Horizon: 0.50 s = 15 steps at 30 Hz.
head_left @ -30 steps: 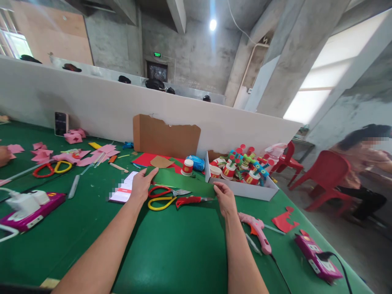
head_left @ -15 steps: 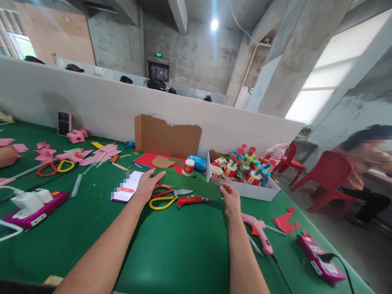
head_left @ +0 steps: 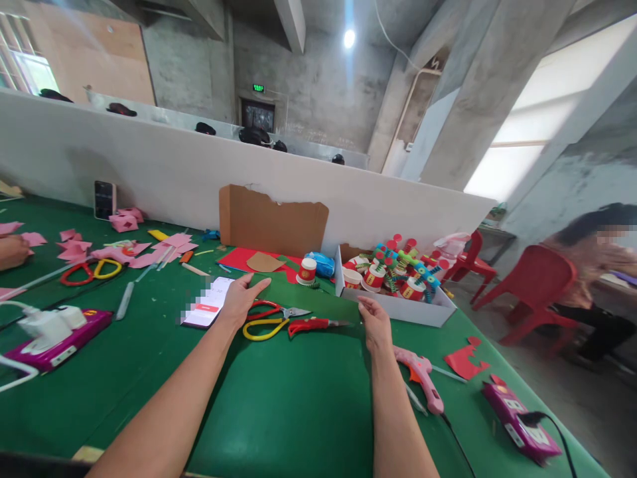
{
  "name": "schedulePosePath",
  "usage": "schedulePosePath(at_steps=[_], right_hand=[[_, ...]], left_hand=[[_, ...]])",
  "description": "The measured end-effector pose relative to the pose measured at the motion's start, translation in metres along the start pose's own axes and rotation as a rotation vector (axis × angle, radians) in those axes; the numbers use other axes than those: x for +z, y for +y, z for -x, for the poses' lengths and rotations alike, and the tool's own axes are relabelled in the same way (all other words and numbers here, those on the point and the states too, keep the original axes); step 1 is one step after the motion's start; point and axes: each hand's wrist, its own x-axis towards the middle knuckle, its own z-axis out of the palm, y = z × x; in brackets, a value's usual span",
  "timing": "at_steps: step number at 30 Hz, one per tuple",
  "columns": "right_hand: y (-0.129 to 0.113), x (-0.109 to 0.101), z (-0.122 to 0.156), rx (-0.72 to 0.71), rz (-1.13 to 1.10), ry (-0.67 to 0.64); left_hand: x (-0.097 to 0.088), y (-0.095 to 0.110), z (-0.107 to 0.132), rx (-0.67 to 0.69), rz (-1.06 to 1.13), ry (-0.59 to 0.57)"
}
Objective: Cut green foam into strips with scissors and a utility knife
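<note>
A dark green sheet of paper (head_left: 318, 302) stretches between my two hands above the table. At its left end, my left hand (head_left: 243, 299) grips it between thumb and fingers. My right hand (head_left: 374, 322) pinches the other end. Just below the sheet lie scissors (head_left: 266, 330) with one red and one yellow handle, and a red-handled knife (head_left: 309, 326). Beside my left hand is a phone (head_left: 212, 304) with a lit screen. Behind the paper stands a red and white paper cup (head_left: 306, 271). A pink glue gun (head_left: 422, 378) lies right of my right forearm.
A white box (head_left: 398, 311) holds several decorated cups. Purple power strips (head_left: 67, 342) lie at left and right. Pink paper pieces (head_left: 172, 249), a second pair of scissors (head_left: 91, 272) and another person's hand (head_left: 14, 252) are at left. A white partition (head_left: 174, 166) borders the table.
My hands and the green paper stay almost still. The seated person at the far right has shifted slightly.
</note>
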Motion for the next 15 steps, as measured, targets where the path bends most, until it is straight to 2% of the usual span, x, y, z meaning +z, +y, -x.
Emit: schedulePosePath(at_steps=[3,7,11,15], right_hand=[[0.000,0.001,0.000,-0.005,-0.007,0.004],[-0.004,0.006,0.005,-0.026,-0.057,-0.002],[-0.010,0.014,0.017,0.030,-0.051,-0.113],[-0.013,0.017,0.022,0.009,-0.040,-0.193]], left_hand=[[-0.001,-0.001,-0.001,0.000,0.013,-0.016],[-0.002,-0.005,-0.004,-0.048,0.145,-0.026],[-0.003,-0.010,-0.008,-0.098,0.261,0.008],[-0.006,-0.015,-0.011,-0.078,0.256,0.033]])
